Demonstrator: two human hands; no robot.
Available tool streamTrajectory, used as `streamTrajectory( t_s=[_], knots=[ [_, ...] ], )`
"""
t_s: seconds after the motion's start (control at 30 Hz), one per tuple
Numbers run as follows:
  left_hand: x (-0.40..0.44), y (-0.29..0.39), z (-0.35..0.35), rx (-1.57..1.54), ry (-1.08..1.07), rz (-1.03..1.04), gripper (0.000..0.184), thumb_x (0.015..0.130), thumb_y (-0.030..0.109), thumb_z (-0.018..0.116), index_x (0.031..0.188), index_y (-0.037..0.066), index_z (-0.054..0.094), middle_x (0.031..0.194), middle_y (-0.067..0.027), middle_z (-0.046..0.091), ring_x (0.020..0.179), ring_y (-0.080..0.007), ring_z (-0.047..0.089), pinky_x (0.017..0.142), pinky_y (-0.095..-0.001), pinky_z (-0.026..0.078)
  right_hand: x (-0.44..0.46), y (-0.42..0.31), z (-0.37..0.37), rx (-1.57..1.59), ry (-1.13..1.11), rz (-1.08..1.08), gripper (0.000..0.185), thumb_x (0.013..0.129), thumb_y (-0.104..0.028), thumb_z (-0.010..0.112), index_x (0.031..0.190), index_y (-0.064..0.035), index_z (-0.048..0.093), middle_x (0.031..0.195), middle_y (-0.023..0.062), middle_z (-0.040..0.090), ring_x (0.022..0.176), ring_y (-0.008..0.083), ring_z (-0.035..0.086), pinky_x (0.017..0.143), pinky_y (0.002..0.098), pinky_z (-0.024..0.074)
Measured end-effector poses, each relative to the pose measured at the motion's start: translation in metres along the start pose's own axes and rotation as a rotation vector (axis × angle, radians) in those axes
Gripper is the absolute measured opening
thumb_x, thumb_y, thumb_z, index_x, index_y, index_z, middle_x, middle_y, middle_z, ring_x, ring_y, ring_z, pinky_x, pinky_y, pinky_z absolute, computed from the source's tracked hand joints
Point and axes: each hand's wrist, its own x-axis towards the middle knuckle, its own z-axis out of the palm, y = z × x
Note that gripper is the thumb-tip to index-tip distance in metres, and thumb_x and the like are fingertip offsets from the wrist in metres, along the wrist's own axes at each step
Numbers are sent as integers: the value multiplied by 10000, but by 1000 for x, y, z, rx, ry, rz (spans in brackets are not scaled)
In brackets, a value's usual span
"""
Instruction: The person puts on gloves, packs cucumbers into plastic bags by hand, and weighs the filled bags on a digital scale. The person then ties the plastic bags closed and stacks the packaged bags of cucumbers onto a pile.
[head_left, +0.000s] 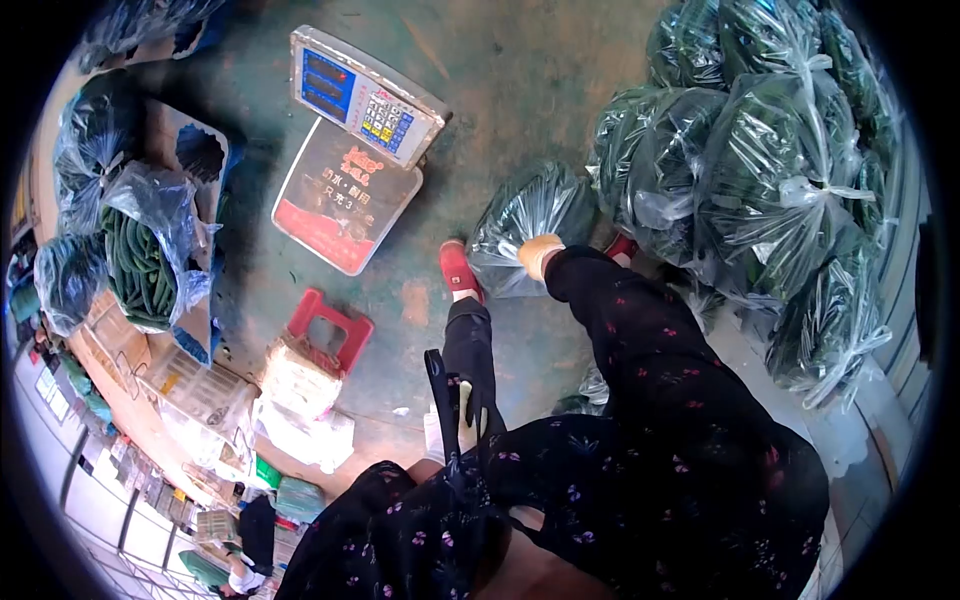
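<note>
My right hand [538,256], in a pale orange glove, is closed on the gathered top of a clear plastic bag [530,215] of dark green produce, which stands on the floor between my red shoes. My left hand [433,434], in a white glove, hangs low near my body, beside a dark strap; its fingers are mostly hidden, so what it holds, if anything, cannot be made out.
A platform scale [345,200] with a keypad display lies ahead. Near it is a red stool [335,330] with a stack on it. Tied produce bags [760,170] pile up at right. An open bag of cucumbers [138,262] sits at left. Another person [245,572] is at lower left.
</note>
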Motion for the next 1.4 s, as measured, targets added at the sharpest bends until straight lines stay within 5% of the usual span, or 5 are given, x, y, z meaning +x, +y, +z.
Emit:
streamTrajectory(
  t_s=[0.37, 0.53, 0.8, 1.13, 1.4],
  knots=[
    [11, -47, 46, -91, 127, 21, 488, 723, 163, 680, 1157, -10, 538, 1174, -240, 520, 1094, -375, 506, 954, -395, 411, -7, -2, 7, -132, 66, 24, 213, 750, -147, 562, 902, -73, 691, 929, 130, 673, 893, 274, 643, 705, 405, 491],
    [6, -24, 10, -3, 23, 20, 492, 752, 250, 648, 1187, 46, 545, 1198, -202, 533, 1070, -354, 534, 927, -395, 432, 11, -6, 26, -352, 518, -169, 199, 727, -137, 573, 877, -37, 658, 788, 83, 654, 788, 259, 621, 698, 363, 445],
    [5, -30, 19, -17, 90, 23, 484, 727, 219, 661, 1159, 29, 556, 1165, -198, 549, 1078, -340, 536, 916, -390, 440, -3, 1, -4, -297, -36, -80, 256, 746, -224, 581, 984, -173, 659, 923, 98, 675, 908, 261, 640, 800, 403, 408],
    [16, -55, 68, -21, 395, 98, 342, 752, 339, 593, 1012, 117, 617, 873, -152, 644, 823, -356, 624, 698, -448, 505, -80, -49, -30, -59, 263, -220, 167, 710, -263, 578, 793, -155, 674, 715, 92, 656, 720, 287, 650, 632, 441, 459],
    [40, -64, 53, -334, 99, 35, 340, 758, 187, 625, 1069, 60, 577, 965, -140, 595, 906, -286, 569, 798, -369, 444, -217, -69, -77, 483, 548, -277, 228, 668, -323, 613, 793, -132, 628, 758, 105, 644, 716, 324, 627, 625, 417, 482]
  ],
)
